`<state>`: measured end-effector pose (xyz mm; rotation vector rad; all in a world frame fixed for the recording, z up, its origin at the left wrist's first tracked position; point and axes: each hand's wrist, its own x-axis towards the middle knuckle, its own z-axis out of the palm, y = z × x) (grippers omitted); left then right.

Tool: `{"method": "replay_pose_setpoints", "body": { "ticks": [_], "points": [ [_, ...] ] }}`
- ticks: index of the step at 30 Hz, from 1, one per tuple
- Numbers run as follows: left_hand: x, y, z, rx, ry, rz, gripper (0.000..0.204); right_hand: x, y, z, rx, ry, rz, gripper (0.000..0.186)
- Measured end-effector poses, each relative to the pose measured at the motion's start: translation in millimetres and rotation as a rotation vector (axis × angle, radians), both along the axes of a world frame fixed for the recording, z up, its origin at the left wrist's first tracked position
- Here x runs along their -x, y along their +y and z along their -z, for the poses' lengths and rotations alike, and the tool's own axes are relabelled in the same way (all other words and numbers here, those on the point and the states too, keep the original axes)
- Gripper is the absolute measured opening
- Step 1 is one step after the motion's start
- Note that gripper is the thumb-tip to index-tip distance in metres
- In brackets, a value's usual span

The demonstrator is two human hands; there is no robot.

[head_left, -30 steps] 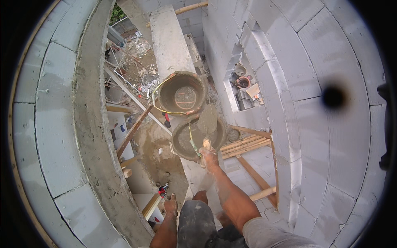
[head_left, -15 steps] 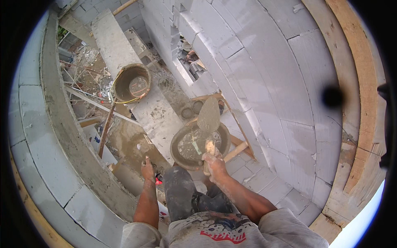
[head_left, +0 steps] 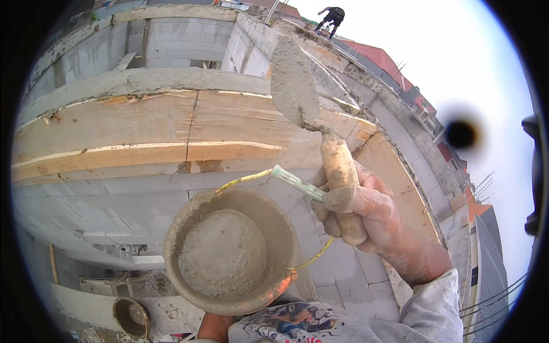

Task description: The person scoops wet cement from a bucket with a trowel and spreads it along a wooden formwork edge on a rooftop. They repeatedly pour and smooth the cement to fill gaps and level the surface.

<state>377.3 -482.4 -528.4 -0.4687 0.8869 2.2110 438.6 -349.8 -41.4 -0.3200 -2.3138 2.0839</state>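
- The right hand (head_left: 380, 214) has its fingers wrapped around the wooden handle of a trowel (head_left: 294, 86).
- The trowel is raised, its blade pointing up and coated in grey mortar, in front of the wooden boards (head_left: 131, 128).
- A bucket (head_left: 279, 240) is just left of the right hand, its mouth facing the camera, with wet mortar (head_left: 220, 254) inside.
- The bucket's yellow cord handle (head_left: 243, 180) has a pale green sleeve (head_left: 294, 182) that meets the right thumb; the cord shows again below the hand and runs to the rim, which has an orange patch.
- The left arm (head_left: 214, 327) shows just below the bucket; the left hand is out of sight, so how its fingers stand cannot be told.
- A second bucket (head_left: 130, 317) is on a pale plank (head_left: 166, 314) at lower left.
- Grey block wall (head_left: 131, 203) lies below the wooden boards.
- At the top, another person (head_left: 331, 20) bends over on a wall, well apart, near a red roof (head_left: 377, 60).
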Motion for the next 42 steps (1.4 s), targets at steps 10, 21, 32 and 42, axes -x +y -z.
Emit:
{"method": "replay_pose_setpoints", "body": {
  "ticks": [10,21,32,42],
  "points": [
    [53.5,166.4,-130.1,-0.062,0.287,0.133,0.073,-28.4,112.1,-85.6,-0.258,0.327,-0.002,0.035],
    [18.9,202.2,-120.9,0.117,0.273,0.077,0.074,-45.8,161.9,-50.9,-0.880,0.830,-0.352,0.019],
    [-0.6,148.8,-81.4,0.252,0.218,0.164,0.074,-98.5,94.9,80.1,-0.714,0.692,-0.096,0.051],
    [35.3,217.2,-204.6,0.066,0.531,0.229,0.075,-98.8,119.5,10.9,-1.116,0.909,0.155,0.050]
  ]
}}
